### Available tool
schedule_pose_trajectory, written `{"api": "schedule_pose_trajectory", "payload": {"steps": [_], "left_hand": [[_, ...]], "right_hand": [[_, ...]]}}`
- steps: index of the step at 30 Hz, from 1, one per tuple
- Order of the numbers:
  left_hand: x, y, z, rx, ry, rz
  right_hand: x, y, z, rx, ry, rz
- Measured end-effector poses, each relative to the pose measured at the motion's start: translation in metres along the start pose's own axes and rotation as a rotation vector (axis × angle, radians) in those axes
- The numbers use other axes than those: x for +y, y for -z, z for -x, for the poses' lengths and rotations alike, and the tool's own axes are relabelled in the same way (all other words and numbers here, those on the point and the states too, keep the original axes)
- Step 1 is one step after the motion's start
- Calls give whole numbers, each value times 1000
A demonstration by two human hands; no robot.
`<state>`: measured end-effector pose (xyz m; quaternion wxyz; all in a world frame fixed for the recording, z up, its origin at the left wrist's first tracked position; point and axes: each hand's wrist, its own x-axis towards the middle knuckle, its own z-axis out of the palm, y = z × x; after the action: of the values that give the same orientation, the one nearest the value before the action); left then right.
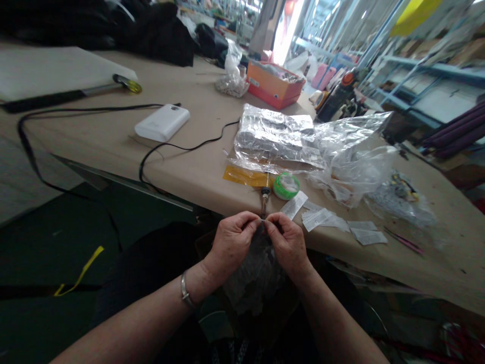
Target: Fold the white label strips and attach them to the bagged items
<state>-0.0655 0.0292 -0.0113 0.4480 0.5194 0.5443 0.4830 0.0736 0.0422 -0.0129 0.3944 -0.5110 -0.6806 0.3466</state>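
Observation:
Both hands meet at the table's front edge, fingertips pinched close together. My left hand (235, 237) and my right hand (287, 242) are closed on something too small to make out. Just beyond the fingertips, what looks like a soldering iron (264, 196) points toward me, its metal tip near my fingers. Beside it stands a green round tub (286, 186) with pale content. Amber tape (244, 176) lies to the iron's left. White printed slips (318, 218) are spread right of my right hand. Beneath the hands hangs a crumpled clear plastic bag (253, 278).
Clear plastic packaging (273, 132) covers the middle of the table. A white power bank (162, 123) and black cord (185, 148) lie to the left, a hammer-like tool (100, 90) farther left. An orange box (275, 86) stands behind. Pink tweezers (403, 240) lie right.

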Motion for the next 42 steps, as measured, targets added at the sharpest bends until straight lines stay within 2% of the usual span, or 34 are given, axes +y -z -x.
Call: {"api": "schedule_pose_trajectory", "payload": {"steps": [8, 14, 16, 18, 22, 25, 28, 32, 34, 38, 42], "left_hand": [[0, -1, 0, 0, -10, -13], [1, 5, 16, -48, 75, 14], [-2, 7, 19, -55, 110, 23], [-7, 8, 20, -68, 145, 26], [-20, 12, 17, -54, 185, 2], [-29, 16, 13, -31, 160, -36], [-29, 17, 13, -60, 147, -74], [-24, 14, 18, -75, 154, -129], [-24, 10, 20, -97, 157, -139], [-29, 0, 25, -167, 157, -128], [-29, -12, 26, -206, 177, -73]], "right_hand": [[2, -1, 1, 25, -19, -66], [-9, 14, 22, -77, -55, -34], [-16, 27, 23, -39, 26, 82], [-22, 41, 14, 50, 176, 256], [-23, 60, -24, 190, 461, 650], [-18, 63, -49, 157, 481, 882], [-13, 63, -56, 102, 468, 922], [-3, 71, -41, 228, 506, 702], [5, 73, -28, 228, 512, 655], [24, 63, -1, 91, 509, 819], [36, 53, 8, 150, 544, 848]]}}
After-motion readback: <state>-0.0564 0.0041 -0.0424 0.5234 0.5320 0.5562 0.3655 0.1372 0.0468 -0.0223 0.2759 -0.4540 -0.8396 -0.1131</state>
